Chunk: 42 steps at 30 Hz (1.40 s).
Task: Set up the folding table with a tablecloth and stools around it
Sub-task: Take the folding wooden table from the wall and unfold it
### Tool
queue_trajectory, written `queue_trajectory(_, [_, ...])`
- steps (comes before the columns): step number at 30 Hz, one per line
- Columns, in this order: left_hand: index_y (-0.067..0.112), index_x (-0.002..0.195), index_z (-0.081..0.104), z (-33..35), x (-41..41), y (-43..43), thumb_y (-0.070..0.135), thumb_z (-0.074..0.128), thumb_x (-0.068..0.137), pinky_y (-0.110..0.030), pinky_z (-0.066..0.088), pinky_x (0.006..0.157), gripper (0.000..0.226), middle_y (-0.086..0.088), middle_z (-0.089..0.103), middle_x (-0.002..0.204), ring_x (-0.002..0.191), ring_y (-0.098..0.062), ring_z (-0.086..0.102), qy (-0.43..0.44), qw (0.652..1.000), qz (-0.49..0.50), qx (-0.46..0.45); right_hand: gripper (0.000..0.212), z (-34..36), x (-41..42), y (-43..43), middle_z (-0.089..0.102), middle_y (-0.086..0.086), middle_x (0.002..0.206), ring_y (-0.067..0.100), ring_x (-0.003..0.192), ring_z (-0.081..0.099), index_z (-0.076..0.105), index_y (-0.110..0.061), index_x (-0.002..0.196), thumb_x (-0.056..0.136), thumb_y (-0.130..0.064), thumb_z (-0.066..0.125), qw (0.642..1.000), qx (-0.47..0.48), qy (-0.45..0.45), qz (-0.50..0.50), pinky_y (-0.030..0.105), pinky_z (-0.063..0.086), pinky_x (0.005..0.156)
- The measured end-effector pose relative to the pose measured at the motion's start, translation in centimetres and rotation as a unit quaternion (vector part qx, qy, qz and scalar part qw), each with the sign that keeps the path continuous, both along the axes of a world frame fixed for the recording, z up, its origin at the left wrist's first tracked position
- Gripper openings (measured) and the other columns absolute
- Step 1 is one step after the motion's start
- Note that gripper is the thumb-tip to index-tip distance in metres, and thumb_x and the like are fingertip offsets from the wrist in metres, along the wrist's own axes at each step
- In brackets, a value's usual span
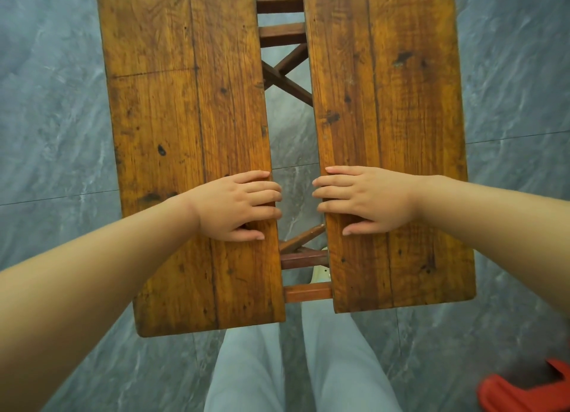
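Note:
The wooden folding table stands right in front of me, seen from above, its top split into a left leaf (pixel 185 109) and a right leaf (pixel 391 103) with a gap between them. Dark crossed braces and rails (pixel 285 75) show through the gap. My left hand (pixel 237 206) lies on the left leaf with its fingers curled over the inner edge. My right hand (pixel 367 200) grips the inner edge of the right leaf the same way. No tablecloth or stool is in view.
Grey marbled floor tiles (pixel 55 127) surround the table. My legs in light trousers (pixel 296 368) stand at the near end. A red slipper (pixel 530 390) lies on the floor at the lower right.

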<state>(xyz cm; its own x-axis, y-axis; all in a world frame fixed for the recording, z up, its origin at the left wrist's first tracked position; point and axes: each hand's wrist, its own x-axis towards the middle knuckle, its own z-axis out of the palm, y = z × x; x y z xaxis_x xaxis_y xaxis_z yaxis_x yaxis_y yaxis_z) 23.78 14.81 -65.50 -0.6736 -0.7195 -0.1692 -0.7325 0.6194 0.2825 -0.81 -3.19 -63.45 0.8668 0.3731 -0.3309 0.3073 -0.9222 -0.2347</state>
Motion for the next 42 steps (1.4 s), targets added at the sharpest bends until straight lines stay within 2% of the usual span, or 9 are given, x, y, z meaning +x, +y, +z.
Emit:
queue_trajectory(12, [0.021, 0.122, 0.057, -1.3, -1.6, -0.6, 0.050, 0.035, 0.095, -0.046, 0.010, 0.116, 0.046, -0.007, 0.058, 0.125, 0.126, -0.027, 0.046, -0.017, 1.000, 0.013, -0.009, 0.051, -1.5, 0.8, 1.8, 0.056, 0.009, 0.132, 0.029, 0.135, 0.040, 0.058, -0.014, 0.124, 0.094, -0.052, 0.039, 0.999, -0.017, -0.002, -0.039, 0.042, 0.008, 0.118])
queue_trajectory(17, [0.020, 0.126, 0.055, -1.6, -1.7, -0.3, 0.049, 0.034, 0.095, -0.046, 0.010, 0.116, 0.047, -0.009, 0.056, 0.130, 0.130, -0.028, 0.043, -0.012, 1.000, 0.021, -0.008, 0.057, -1.7, -0.2, 1.7, 0.042, 0.011, 0.149, 0.029, 0.145, 0.024, 0.049, -0.014, 0.137, 0.095, -0.052, 0.039, 0.999, -0.018, 0.012, -0.047, 0.045, 0.006, 0.120])
queue_trajectory(19, [0.021, 0.132, 0.051, -1.7, -1.7, 0.2, 0.050, 0.032, 0.095, -0.047, 0.009, 0.116, 0.050, -0.009, 0.048, 0.140, 0.137, -0.028, 0.034, -0.021, 0.999, 0.038, 0.001, 0.061, -1.7, -0.6, 1.8, 0.030, 0.012, 0.155, 0.028, 0.147, 0.015, 0.041, -0.016, 0.143, 0.095, -0.054, 0.036, 0.998, -0.027, 0.026, -0.059, 0.044, 0.005, 0.117])
queue_trajectory(22, [0.023, 0.145, 0.034, -2.0, -1.6, 1.8, 0.056, 0.028, 0.095, -0.047, 0.007, 0.117, 0.060, -0.010, 0.023, 0.156, 0.146, -0.026, 0.013, -0.042, 0.995, 0.090, 0.005, 0.070, -1.7, -1.7, 2.1, 0.012, 0.011, 0.161, 0.027, 0.149, 0.003, 0.021, -0.016, 0.152, 0.095, -0.057, 0.029, 0.994, -0.045, 0.037, -0.093, 0.043, 0.004, 0.117])
queue_trajectory(25, [0.018, 0.152, 0.009, -2.0, -2.0, 3.3, 0.069, 0.025, 0.089, -0.049, 0.007, 0.117, 0.083, -0.010, 0.004, 0.159, 0.147, -0.027, 0.000, -0.071, 0.971, 0.230, 0.015, 0.083, -2.0, -2.5, 2.6, 0.004, 0.012, 0.161, 0.028, 0.149, 0.000, 0.007, -0.008, 0.153, 0.093, -0.063, 0.023, 0.983, -0.066, 0.042, -0.163, 0.042, 0.007, 0.119])
queue_trajectory(29, [0.012, 0.150, -0.012, -3.0, -2.4, 4.8, 0.081, 0.026, 0.079, -0.049, -0.002, 0.117, 0.106, -0.008, -0.015, 0.158, 0.145, -0.024, -0.017, -0.155, 0.931, 0.321, 0.081, 0.102, -3.2, -3.7, 2.8, 0.003, 0.015, 0.160, 0.032, 0.148, 0.004, 0.004, -0.006, 0.152, 0.082, -0.073, 0.037, 0.957, -0.091, 0.108, -0.252, 0.047, 0.019, 0.118])
queue_trajectory(31, [0.016, 0.147, -0.022, -4.0, -1.7, 5.7, 0.084, 0.024, 0.075, -0.049, -0.007, 0.117, 0.109, -0.004, -0.023, 0.156, 0.142, -0.021, -0.024, -0.181, 0.917, 0.332, 0.129, 0.105, -4.0, -4.7, 2.7, -0.011, 0.010, 0.158, 0.028, 0.147, -0.007, -0.007, -0.014, 0.152, 0.080, -0.071, 0.045, 0.950, -0.081, 0.159, -0.255, 0.046, 0.016, 0.120])
queue_trajectory(34, [0.021, 0.146, -0.025, -4.8, -1.0, 6.2, 0.085, 0.025, 0.074, -0.048, -0.004, 0.117, 0.108, 0.001, -0.028, 0.153, 0.141, -0.019, -0.026, -0.173, 0.908, 0.345, 0.162, 0.106, -4.5, -5.0, 3.1, -0.025, 0.006, 0.155, 0.026, 0.146, -0.018, -0.018, -0.019, 0.149, 0.082, -0.068, 0.048, 0.944, -0.077, 0.187, -0.261, 0.043, 0.008, 0.119])
queue_trajectory(42, [0.022, 0.146, -0.026, -4.4, -1.1, 5.3, 0.082, 0.034, 0.076, -0.048, -0.003, 0.118, 0.110, 0.001, -0.030, 0.153, 0.141, -0.020, -0.027, -0.171, 0.901, 0.354, 0.185, 0.108, -4.4, -4.5, 3.6, -0.028, 0.008, 0.155, 0.029, 0.146, -0.019, -0.023, -0.017, 0.148, 0.085, -0.059, 0.054, 0.933, -0.090, 0.200, -0.286, 0.043, 0.009, 0.119])
